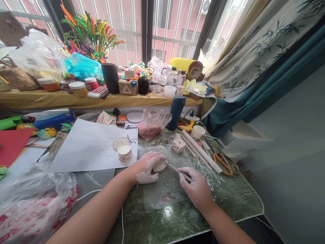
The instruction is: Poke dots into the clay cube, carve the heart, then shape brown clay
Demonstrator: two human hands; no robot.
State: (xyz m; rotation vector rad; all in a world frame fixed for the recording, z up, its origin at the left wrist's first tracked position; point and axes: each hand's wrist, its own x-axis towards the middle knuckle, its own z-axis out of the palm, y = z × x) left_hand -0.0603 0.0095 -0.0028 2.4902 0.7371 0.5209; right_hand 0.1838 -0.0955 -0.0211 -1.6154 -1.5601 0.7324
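My left hand [146,167], dusted with white powder, is closed around a pale lump of clay [159,166] resting on the green marble-patterned table [228,200]. My right hand [195,186] pinches a thin stick-like tool [175,168] whose tip touches the clay's right edge. A small white tub [125,154] with its lid [121,142] beside it stands just left of my left hand, on a white sheet of paper [88,145]. A white clay die [178,145] sits behind the clay.
A white rod [200,150], thin sticks and orange-handled scissors [224,163] lie at right. A paper cup [197,131], dark blue bottle [176,112] and plastic bag [153,123] stand behind. Plastic bags [33,200] crowd the left. A cluttered shelf [101,96] runs along the window.
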